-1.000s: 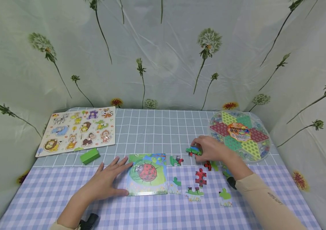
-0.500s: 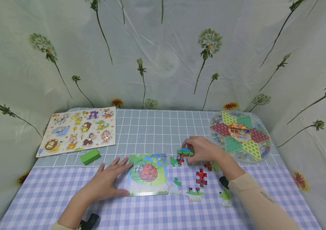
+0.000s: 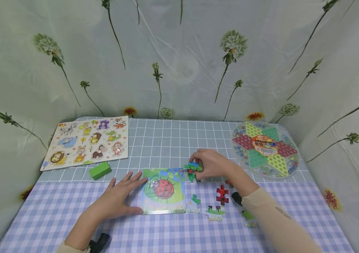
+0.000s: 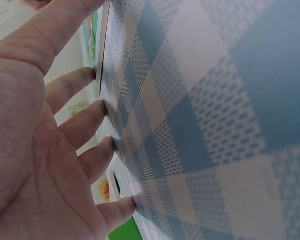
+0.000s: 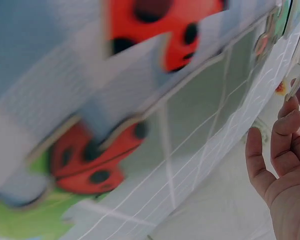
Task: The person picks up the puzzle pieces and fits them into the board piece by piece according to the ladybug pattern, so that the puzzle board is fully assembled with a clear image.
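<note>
Straight, spread fingers of my left hand (image 3: 116, 197) rest along the left edge of a square ladybug puzzle board (image 3: 154, 205) in the head view. In the left wrist view the fingertips of the left hand (image 4: 44, 160) meet the cloth and the board's edge. My right hand (image 3: 212, 163) pinches a blue, green and red puzzle piece (image 3: 195, 166) at the board's upper right corner. It overlaps another green piece lying there. In the right wrist view the right hand (image 5: 290, 170) holds the piece edge-on, at the far right.
Loose pieces lie right of the board: a red puzzle piece (image 3: 222, 195), a green-and-white piece (image 3: 215, 213), others partly under the right forearm. An animal peg puzzle (image 3: 86, 144) and a green block (image 3: 100, 170) stand at left. A round Chinese checkers set (image 3: 265, 149) lies back right.
My right hand has carried the puzzle piece leftward, from beside the checkers set to the board's upper right corner. The left hand has stayed in place.
</note>
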The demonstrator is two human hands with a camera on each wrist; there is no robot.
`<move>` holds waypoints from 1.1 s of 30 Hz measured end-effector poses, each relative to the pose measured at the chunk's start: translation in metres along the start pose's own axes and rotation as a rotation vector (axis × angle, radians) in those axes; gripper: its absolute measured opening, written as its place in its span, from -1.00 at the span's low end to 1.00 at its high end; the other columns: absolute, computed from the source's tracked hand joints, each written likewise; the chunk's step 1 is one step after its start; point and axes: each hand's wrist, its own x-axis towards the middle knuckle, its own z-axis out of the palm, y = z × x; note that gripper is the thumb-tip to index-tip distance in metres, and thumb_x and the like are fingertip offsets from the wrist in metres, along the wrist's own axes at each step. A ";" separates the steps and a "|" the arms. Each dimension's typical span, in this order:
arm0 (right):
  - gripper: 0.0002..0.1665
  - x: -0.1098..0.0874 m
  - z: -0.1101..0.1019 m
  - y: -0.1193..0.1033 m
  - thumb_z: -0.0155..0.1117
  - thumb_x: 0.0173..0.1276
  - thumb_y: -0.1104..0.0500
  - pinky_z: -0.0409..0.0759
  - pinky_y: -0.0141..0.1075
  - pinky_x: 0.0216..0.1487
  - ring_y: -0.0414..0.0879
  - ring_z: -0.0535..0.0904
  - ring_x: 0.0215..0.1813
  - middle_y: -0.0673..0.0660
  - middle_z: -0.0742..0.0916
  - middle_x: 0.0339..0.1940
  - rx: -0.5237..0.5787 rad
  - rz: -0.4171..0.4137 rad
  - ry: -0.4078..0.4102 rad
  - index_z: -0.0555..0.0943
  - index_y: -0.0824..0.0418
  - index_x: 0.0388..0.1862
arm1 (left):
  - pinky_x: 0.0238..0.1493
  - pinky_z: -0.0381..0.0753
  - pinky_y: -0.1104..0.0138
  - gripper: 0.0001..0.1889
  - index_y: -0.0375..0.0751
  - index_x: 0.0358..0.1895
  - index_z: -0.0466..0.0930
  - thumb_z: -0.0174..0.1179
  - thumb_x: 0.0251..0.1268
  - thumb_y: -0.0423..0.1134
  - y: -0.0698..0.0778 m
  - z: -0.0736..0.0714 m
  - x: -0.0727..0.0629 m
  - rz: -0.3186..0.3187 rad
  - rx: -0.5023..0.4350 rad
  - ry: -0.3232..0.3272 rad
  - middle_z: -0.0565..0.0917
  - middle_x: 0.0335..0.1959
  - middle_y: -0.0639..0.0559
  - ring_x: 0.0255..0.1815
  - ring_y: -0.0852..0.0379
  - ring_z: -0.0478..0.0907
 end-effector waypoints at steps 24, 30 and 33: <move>-0.54 0.037 0.021 -0.032 0.50 0.17 0.07 0.55 -0.47 -0.21 -0.27 0.50 -0.25 -0.02 0.72 -0.18 0.027 -0.130 -0.070 0.78 0.08 0.09 | 0.48 -0.05 -0.67 0.05 0.24 0.63 0.40 0.63 -0.02 0.30 -0.002 0.002 0.000 0.001 -0.012 0.017 0.28 0.74 -0.01 0.76 -0.38 0.12; -0.52 0.044 0.028 -0.039 0.52 0.19 0.05 0.50 -0.49 -0.24 -0.27 0.48 -0.27 -0.01 0.70 -0.22 -0.001 -0.168 -0.074 0.77 0.06 0.13 | 0.49 -0.06 -0.67 0.05 0.24 0.63 0.40 0.62 -0.01 0.31 -0.001 0.001 0.000 -0.004 -0.009 0.010 0.27 0.75 0.00 0.76 -0.37 0.11; -0.49 0.048 0.031 -0.044 0.53 0.21 0.02 0.51 -0.47 -0.22 -0.25 0.49 -0.26 -0.01 0.70 -0.21 -0.007 -0.167 -0.089 0.76 0.05 0.17 | 0.48 -0.04 -0.67 0.05 0.24 0.63 0.40 0.61 -0.01 0.32 -0.001 0.001 0.000 -0.001 -0.004 0.010 0.28 0.74 -0.01 0.76 -0.37 0.12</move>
